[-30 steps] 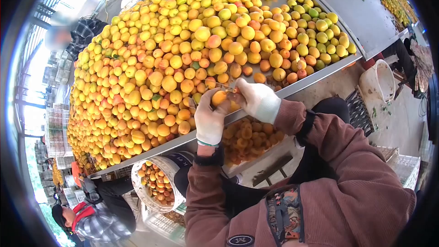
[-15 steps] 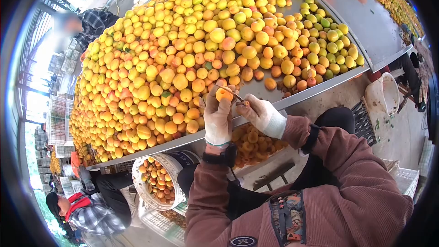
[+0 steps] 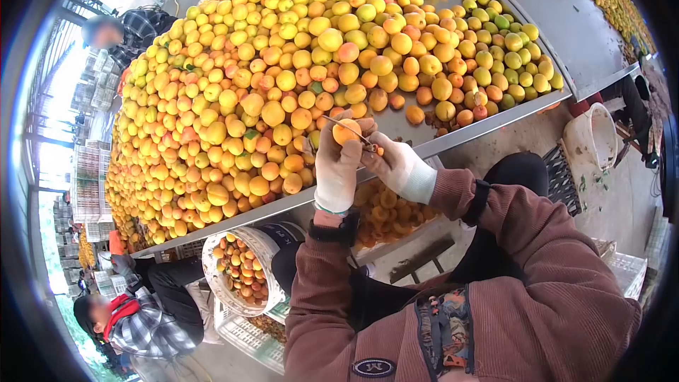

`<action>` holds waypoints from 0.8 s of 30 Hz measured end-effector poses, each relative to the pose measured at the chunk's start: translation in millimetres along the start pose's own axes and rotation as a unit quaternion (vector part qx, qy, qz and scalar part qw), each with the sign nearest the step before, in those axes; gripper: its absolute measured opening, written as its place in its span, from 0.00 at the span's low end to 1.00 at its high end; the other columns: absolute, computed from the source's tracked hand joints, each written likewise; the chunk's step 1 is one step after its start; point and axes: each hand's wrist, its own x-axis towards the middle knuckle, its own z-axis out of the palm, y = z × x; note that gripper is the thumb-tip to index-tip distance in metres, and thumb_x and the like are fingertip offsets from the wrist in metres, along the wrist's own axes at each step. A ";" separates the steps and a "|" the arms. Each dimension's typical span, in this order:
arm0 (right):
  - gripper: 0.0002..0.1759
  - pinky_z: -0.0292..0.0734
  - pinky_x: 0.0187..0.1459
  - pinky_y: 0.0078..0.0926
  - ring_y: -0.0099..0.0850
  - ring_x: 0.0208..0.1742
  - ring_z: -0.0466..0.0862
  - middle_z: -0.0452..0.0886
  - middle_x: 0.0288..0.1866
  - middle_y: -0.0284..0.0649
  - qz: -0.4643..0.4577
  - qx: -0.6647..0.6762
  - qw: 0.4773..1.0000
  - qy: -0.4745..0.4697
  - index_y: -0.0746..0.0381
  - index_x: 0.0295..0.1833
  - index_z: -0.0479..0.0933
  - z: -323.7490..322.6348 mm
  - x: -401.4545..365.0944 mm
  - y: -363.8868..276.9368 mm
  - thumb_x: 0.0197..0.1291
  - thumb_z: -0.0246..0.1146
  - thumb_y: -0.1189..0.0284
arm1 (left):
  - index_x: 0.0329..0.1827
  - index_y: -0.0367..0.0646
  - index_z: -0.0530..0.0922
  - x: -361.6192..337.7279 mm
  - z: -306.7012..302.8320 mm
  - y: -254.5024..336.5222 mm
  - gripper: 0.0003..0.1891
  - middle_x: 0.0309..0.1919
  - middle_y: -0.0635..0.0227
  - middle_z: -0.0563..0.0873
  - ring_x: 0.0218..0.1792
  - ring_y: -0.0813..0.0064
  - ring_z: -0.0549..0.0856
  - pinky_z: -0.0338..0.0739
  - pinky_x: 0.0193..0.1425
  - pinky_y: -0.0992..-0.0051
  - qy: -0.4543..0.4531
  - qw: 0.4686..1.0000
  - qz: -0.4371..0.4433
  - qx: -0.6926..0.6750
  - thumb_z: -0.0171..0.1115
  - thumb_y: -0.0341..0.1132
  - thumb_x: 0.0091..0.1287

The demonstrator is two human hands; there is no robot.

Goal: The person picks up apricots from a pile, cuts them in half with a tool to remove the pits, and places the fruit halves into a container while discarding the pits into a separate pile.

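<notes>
My left hand (image 3: 337,170), in a pale glove with stained fingers, is closed around an orange-yellow apricot (image 3: 346,131). Just right of it, my right hand (image 3: 401,168), gloved too, pinches a thin metal tool (image 3: 362,139) whose tip lies against the fruit. The fingers of both hands nearly touch in front of the table's metal rim (image 3: 467,127). Beyond them lies a large heap of yellow, orange and greenish apricots (image 3: 233,92). Opened orange fruit (image 3: 389,216) lies in a container below my hands.
A white bucket (image 3: 244,269) of small orange-brown pieces stands at lower left. A seated person (image 3: 152,329) in a checked top is beside it, and another person (image 3: 145,28) is at upper left. A white bucket (image 3: 601,138) stands at right.
The view has shifted slightly, so the heap appears a little lower left. Both hands stay close together, with the apricot still in my left hand.
</notes>
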 end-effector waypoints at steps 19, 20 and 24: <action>0.16 0.77 0.38 0.47 0.57 0.41 0.82 0.82 0.36 0.56 0.000 -0.120 0.993 -0.001 0.62 0.51 0.66 1.7 9.3 5.4 0.67 0.61 0.64 | 0.51 0.37 0.77 4.0 -4.4 -15.0 0.16 0.39 0.66 0.84 0.36 0.78 0.82 0.78 0.40 0.79 0.187 0.978 -0.087 -0.016 0.45 0.41 0.79; 0.16 0.77 0.38 0.47 0.57 0.41 0.82 0.82 0.36 0.56 -0.003 -0.122 0.993 -0.002 0.62 0.51 0.66 1.7 9.5 4.3 0.67 0.61 0.64 | 0.52 0.37 0.77 4.4 -3.9 -11.6 0.13 0.37 0.67 0.83 0.35 0.79 0.82 0.78 0.39 0.80 0.165 0.985 -0.042 0.022 0.49 0.37 0.77; 0.16 0.77 0.37 0.45 0.57 0.40 0.82 0.81 0.34 0.56 -0.018 -0.069 0.997 -0.002 0.64 0.51 0.65 -0.8 9.5 -5.4 0.69 0.60 0.65 | 0.52 0.36 0.76 3.8 8.9 0.5 0.10 0.36 0.68 0.82 0.36 0.81 0.81 0.77 0.41 0.80 0.209 0.960 -0.055 -0.176 0.53 0.32 0.75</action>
